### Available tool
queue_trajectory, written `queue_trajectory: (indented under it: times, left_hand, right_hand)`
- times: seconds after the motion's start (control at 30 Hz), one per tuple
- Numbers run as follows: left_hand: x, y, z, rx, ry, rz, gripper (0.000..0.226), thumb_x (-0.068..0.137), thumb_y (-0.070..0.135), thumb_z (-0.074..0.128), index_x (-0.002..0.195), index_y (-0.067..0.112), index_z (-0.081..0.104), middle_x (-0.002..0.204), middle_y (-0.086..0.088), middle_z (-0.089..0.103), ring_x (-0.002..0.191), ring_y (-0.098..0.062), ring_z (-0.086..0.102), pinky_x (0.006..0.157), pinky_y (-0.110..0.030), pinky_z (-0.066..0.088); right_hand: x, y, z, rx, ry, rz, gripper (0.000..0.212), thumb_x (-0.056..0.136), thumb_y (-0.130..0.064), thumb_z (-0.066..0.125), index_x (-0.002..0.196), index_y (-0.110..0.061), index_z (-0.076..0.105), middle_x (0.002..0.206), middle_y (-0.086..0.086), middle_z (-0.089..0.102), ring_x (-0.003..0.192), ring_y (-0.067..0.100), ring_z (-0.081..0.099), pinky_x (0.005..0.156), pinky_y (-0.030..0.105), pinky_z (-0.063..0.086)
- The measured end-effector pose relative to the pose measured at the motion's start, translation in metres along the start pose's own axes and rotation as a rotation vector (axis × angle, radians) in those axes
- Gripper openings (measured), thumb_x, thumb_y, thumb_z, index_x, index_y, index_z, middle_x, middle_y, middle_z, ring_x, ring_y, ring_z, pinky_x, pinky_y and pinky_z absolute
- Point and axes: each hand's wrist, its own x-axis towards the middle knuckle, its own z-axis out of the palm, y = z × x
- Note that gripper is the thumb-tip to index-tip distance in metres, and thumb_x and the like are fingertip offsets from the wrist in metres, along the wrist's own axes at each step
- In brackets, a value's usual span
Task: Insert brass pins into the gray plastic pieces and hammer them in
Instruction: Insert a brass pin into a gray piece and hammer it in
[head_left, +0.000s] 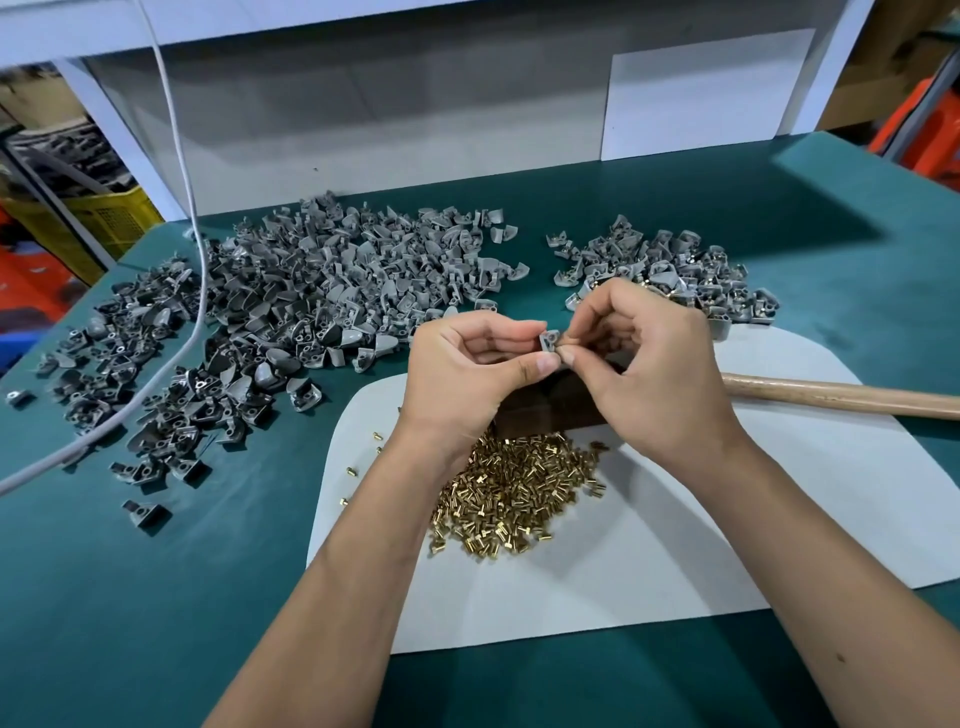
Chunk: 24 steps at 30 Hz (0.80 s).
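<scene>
My left hand (470, 364) pinches a small gray plastic piece (548, 340) between thumb and fingers, held above the table. My right hand (644, 358) meets it from the right, fingertips pinched at the piece; whatever it pinches there is too small to make out. Under both hands lies a heap of brass pins (519, 493) on a white sheet (727, 519). A dark block (545, 410) sits just beyond the pins, partly hidden by my hands. The hammer's wooden handle (841, 395) lies to the right.
A large pile of gray plastic pieces (311, 301) spreads over the green table (130, 597) at the left and back. A smaller pile of gray pieces with brass in them (675, 270) lies at the back right. A white cable (182, 338) crosses the left pile.
</scene>
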Motion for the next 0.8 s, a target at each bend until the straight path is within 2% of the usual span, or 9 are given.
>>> queue_trajectory:
  times: [0.17, 0.3, 0.47, 0.53, 0.6, 0.7, 0.8]
  left_hand:
    - [0.0, 0.001, -0.003, -0.131, -0.023, -0.052, 0.031, 0.062, 0.001, 0.083, 0.093, 0.004, 0.077, 0.09, -0.015, 0.078, 0.084, -0.023, 0.075, 0.077, -0.03, 0.062]
    - [0.0, 0.004, -0.003, -0.184, -0.044, -0.071, 0.033, 0.064, 0.0, 0.081, 0.096, 0.002, 0.076, 0.091, -0.016, 0.077, 0.086, -0.024, 0.074, 0.077, -0.032, 0.063]
    - [-0.001, 0.007, -0.003, -0.243, -0.057, -0.091, 0.026, 0.072, 0.004, 0.079, 0.098, 0.001, 0.076, 0.091, -0.018, 0.077, 0.082, -0.026, 0.076, 0.073, -0.027, 0.062]
    - [-0.002, 0.007, -0.002, -0.219, -0.047, -0.09, 0.024, 0.077, 0.01, 0.078, 0.099, 0.002, 0.076, 0.091, -0.018, 0.076, 0.079, -0.025, 0.076, 0.07, -0.024, 0.061]
    - [-0.002, 0.006, 0.0, -0.152, -0.024, -0.05, 0.024, 0.079, 0.013, 0.079, 0.101, 0.004, 0.077, 0.094, -0.016, 0.077, 0.083, -0.025, 0.075, 0.074, -0.027, 0.062]
    - [-0.001, 0.003, 0.003, 0.023, -0.001, 0.076, 0.03, 0.078, 0.001, 0.083, 0.106, 0.006, 0.076, 0.099, -0.012, 0.078, 0.091, -0.023, 0.074, 0.085, -0.032, 0.06]
    - [-0.002, 0.001, 0.008, 0.085, 0.019, 0.142, 0.031, 0.076, -0.008, 0.083, 0.104, 0.003, 0.076, 0.098, -0.011, 0.079, 0.091, -0.02, 0.075, 0.086, -0.03, 0.059]
  right_hand:
    - [0.0, 0.002, -0.004, 0.068, -0.014, -0.061, 0.022, 0.082, -0.002, 0.079, 0.096, -0.016, 0.072, 0.087, -0.011, 0.073, 0.087, 0.01, 0.072, 0.08, 0.022, 0.058]
    - [0.001, 0.003, -0.006, -0.022, 0.048, -0.167, 0.015, 0.083, -0.005, 0.08, 0.095, -0.013, 0.077, 0.091, -0.008, 0.074, 0.088, 0.008, 0.07, 0.083, 0.027, 0.057]
    - [0.003, 0.006, -0.005, -0.127, 0.077, -0.338, 0.006, 0.086, -0.005, 0.078, 0.093, -0.006, 0.078, 0.091, 0.003, 0.071, 0.086, 0.012, 0.064, 0.081, 0.02, 0.051]
    - [0.003, 0.007, -0.004, -0.149, 0.092, -0.331, 0.005, 0.088, -0.005, 0.077, 0.093, -0.006, 0.077, 0.091, 0.003, 0.07, 0.085, 0.012, 0.062, 0.081, 0.018, 0.049]
    - [0.002, 0.007, -0.003, -0.161, 0.107, -0.303, 0.003, 0.089, -0.005, 0.075, 0.092, -0.006, 0.076, 0.09, 0.003, 0.069, 0.084, 0.012, 0.061, 0.08, 0.017, 0.047]
    - [0.002, 0.007, -0.003, -0.139, 0.128, -0.246, 0.003, 0.091, -0.005, 0.072, 0.091, -0.006, 0.075, 0.088, 0.002, 0.067, 0.083, 0.011, 0.059, 0.077, 0.016, 0.045]
    - [0.001, 0.005, -0.001, -0.104, 0.134, -0.208, 0.004, 0.091, -0.005, 0.072, 0.09, -0.006, 0.076, 0.087, 0.002, 0.068, 0.082, 0.01, 0.06, 0.075, 0.016, 0.045]
